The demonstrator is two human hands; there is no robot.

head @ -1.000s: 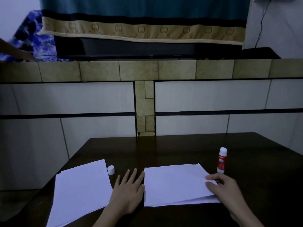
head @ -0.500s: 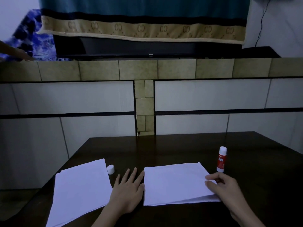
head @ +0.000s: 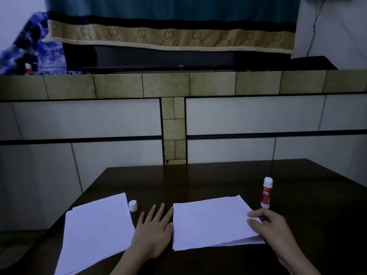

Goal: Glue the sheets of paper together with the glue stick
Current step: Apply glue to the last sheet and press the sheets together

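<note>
Nothing moved since before. Left hand [head: 154, 233] still flat, fingers straight, beside paper sheets [head: 210, 222]. Right hand [head: 272, 229] still pinching their edge. Glue stick [head: 266, 192] standing upright nearby.

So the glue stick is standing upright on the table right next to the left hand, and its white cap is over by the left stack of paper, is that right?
Not quite. The head view shows the glue stick standing upright on the table just beyond the right hand, not the left hand. The rest holds: the white cap sits by the left stack of paper.
</note>
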